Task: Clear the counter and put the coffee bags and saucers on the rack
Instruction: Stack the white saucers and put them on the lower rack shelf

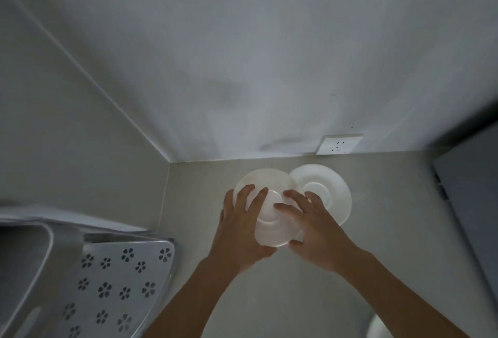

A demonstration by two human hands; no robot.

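Two white saucers lie on the pale counter near the back wall. The left saucer overlaps the edge of the right saucer. My left hand grips the left saucer's left rim, with fingers spread over its top and thumb at its near edge. My right hand holds the same saucer from the right, fingers across its centre. The white rack shelf, punched with flower-shaped holes, sits at lower left. No coffee bags are in view.
A wall socket sits just above the counter behind the saucers. A dark grey appliance or panel borders the counter on the right. A white rounded object shows at the bottom edge. The room is dim.
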